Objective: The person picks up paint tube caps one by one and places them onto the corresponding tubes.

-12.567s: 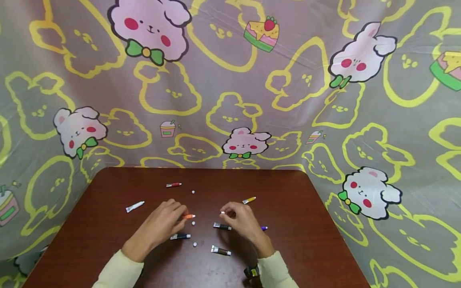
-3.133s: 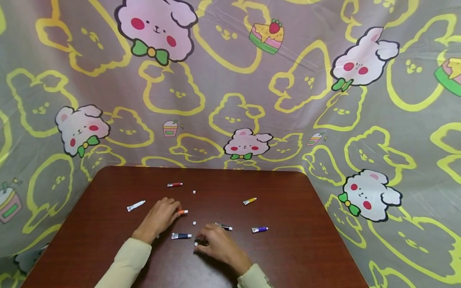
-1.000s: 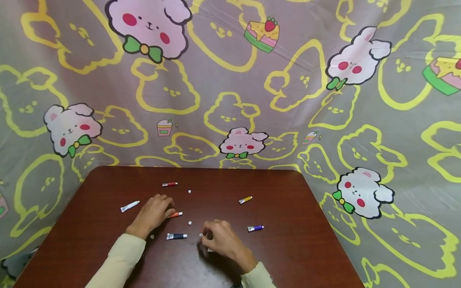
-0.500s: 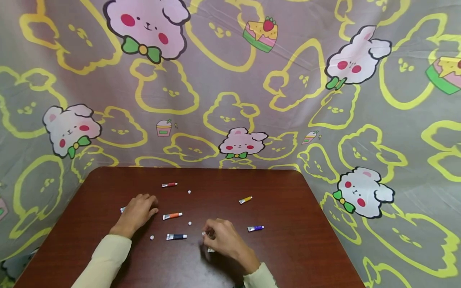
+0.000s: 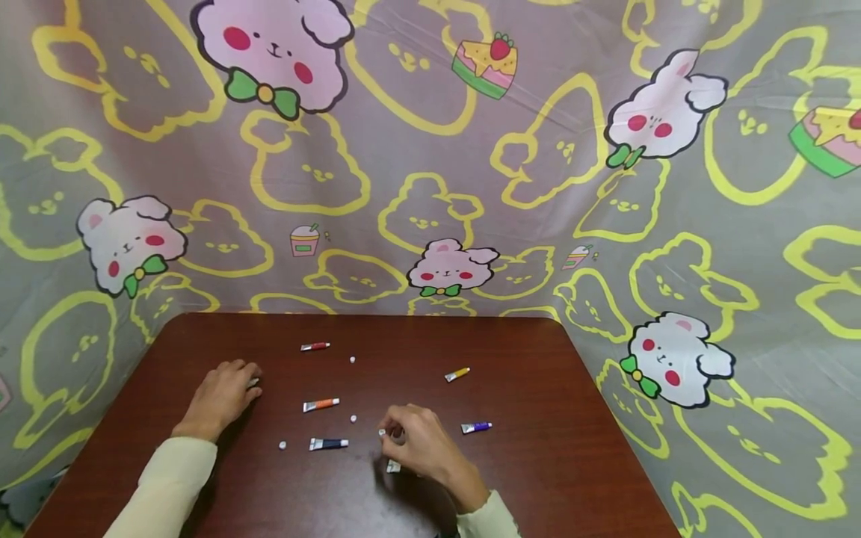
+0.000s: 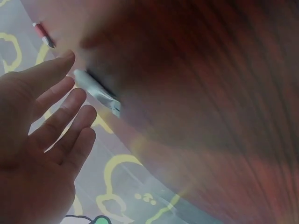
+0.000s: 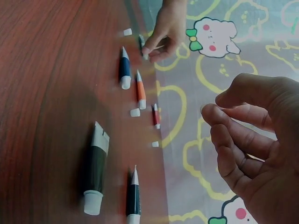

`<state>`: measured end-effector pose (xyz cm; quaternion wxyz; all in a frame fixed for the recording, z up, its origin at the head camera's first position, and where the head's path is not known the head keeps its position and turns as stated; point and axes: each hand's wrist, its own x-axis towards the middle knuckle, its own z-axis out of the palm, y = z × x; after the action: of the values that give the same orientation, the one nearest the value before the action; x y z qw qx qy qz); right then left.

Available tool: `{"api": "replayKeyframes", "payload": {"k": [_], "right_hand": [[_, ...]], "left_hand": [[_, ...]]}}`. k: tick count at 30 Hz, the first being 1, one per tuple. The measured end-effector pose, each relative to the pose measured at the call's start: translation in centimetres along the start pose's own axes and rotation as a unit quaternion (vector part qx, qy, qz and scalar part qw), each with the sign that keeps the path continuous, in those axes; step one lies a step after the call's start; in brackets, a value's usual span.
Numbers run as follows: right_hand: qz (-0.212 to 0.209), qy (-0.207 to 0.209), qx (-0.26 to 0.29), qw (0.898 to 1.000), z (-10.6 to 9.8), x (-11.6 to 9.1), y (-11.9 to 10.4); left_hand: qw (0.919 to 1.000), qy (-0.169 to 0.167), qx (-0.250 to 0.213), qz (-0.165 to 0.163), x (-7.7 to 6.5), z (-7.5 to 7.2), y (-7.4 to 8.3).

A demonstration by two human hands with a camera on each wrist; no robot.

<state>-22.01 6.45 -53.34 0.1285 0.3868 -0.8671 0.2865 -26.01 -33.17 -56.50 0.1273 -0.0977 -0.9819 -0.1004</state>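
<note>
My left hand [image 5: 220,397] is over the far left of the table, fingers extended. In the left wrist view a white paint tube [image 6: 98,91] lies just beyond its fingertips; in the head view the hand mostly covers it. My right hand [image 5: 422,445] is raised near the middle, thumb and forefinger pinching a small white cube-like piece [image 5: 382,433]. Under this hand lie a dark paint tube [image 7: 94,163] and a black one [image 7: 134,198], mostly hidden in the head view. An orange tube [image 5: 321,405] and a navy tube [image 5: 329,444] lie between my hands.
Similar small white pieces lie loose: a far one [image 5: 353,359], a middle one [image 5: 353,418] and a left one [image 5: 282,445]. A red tube [image 5: 315,347] is at the back; yellow [image 5: 457,374] and purple [image 5: 476,427] tubes lie right. A patterned curtain [image 5: 377,149] surrounds the brown table [image 5: 538,478].
My left hand has let go of the orange tube and moved left to the white tube. The right hand, which picked up a white piece earlier, stays near the middle, slightly shifted.
</note>
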Motion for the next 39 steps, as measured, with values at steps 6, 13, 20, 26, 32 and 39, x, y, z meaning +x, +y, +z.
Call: {"api": "replayKeyframes", "payload": {"k": [6, 13, 20, 26, 32, 39], "right_hand": [[-0.009, 0.01, -0.005, 1.0, -0.5, 0.0, -0.3], [-0.015, 0.017, -0.009, 1.0, -0.9, 0.3, -0.7], [-0.006, 0.019, 0.0, 1.0, -1.4, 0.5, -1.1], [-0.003, 0.023, 0.01, 1.0, -1.8, 0.6, -1.4], [-0.018, 0.031, 0.001, 0.999, -2.0, 0.6, -1.1], [-0.013, 0.04, 0.009, 0.999, -2.1, 0.7, -0.9]], "left_hand": [[0.9998, 0.015, 0.006, -0.012, -0.5, 0.2, -0.9], [0.9998, 0.006, 0.009, -0.019, -0.6, 0.1, -1.5], [0.9998, 0.015, 0.014, -0.003, -0.5, 0.1, -1.5], [0.9993, 0.03, 0.015, 0.02, -0.6, 0.1, -1.0], [0.9965, 0.056, 0.02, 0.06, -0.5, -0.5, 0.4], [0.9942, 0.056, 0.021, 0.089, -0.6, -1.6, 2.4]]}}
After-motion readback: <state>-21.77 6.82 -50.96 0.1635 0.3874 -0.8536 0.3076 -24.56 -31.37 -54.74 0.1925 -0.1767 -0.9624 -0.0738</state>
